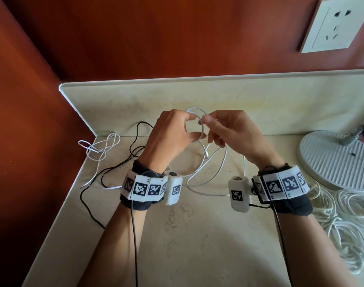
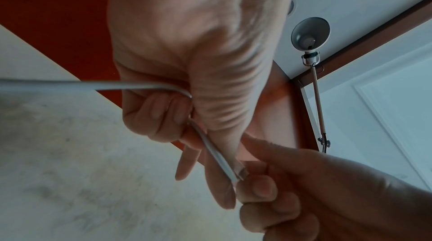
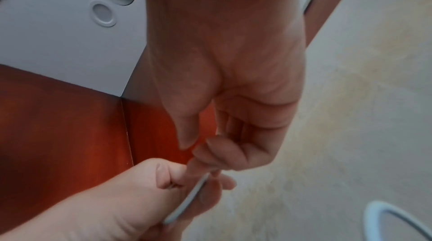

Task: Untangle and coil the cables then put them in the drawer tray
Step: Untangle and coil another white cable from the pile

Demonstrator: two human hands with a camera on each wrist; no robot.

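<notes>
i can't read any words, brand names or numbers from here; the only signs are black-and-white square marker codes on the white wristbands (image 1: 145, 188) and on the small camera housings (image 1: 237, 193), with tiny print beside them too small to read

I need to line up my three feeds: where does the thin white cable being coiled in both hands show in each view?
Head: the thin white cable loops at upper centre, between the left hand and right hand.
Left wrist: it runs from the left edge into the left hand's fist, then down to centre.
Right wrist: a short stretch low, left of centre.
Shared landmark: the cream stone counter.
</notes>
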